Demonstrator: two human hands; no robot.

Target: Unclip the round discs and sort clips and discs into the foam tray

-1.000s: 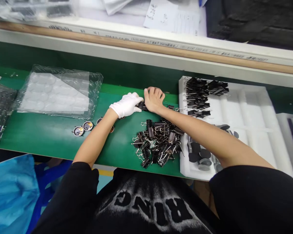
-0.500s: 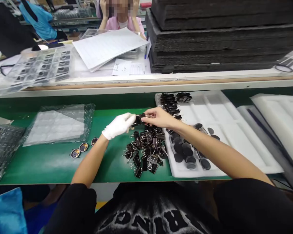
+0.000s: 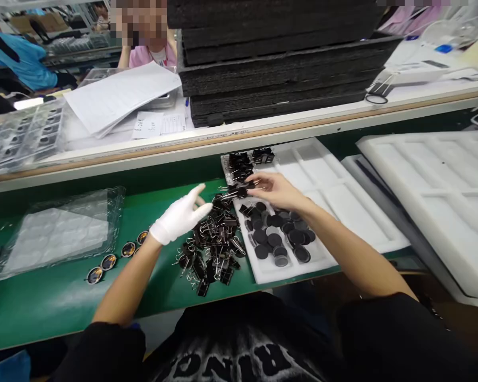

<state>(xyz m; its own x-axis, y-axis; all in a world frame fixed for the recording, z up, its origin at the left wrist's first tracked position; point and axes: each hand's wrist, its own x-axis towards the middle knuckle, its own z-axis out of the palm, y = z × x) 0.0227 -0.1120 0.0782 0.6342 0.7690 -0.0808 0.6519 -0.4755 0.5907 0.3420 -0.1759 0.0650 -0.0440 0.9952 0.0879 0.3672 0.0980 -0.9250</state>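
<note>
My left hand (image 3: 185, 212), in a white glove, hovers with thumb and fingers apart and nothing between them. Just right of it and below lies a heap of black binder clips (image 3: 213, 241) with silver wire handles. My right hand (image 3: 276, 191), bare, is over the left edge of the white foam tray (image 3: 342, 212). Its fingers are closed on a black binder clip (image 3: 242, 191) beside the clips grouped in the tray's upper left corner (image 3: 239, 162). Part of that clip is hidden by the fingers. Dark round discs (image 3: 276, 239) lie loose in the tray below my right hand.
Round metal-rimmed pieces (image 3: 108, 261) lie on the green table (image 3: 63, 302) by my left forearm. Clear plastic trays (image 3: 63, 223) sit at left, more white foam (image 3: 454, 201) at right. Behind the ledge stand stacked black foam sheets (image 3: 271, 74), papers (image 3: 123, 98) and a seated person (image 3: 153, 55).
My hands have come apart: the left let go of the binder clip and opened, while the right carried the clip to the tray's left edge. The view has swung to the right.
</note>
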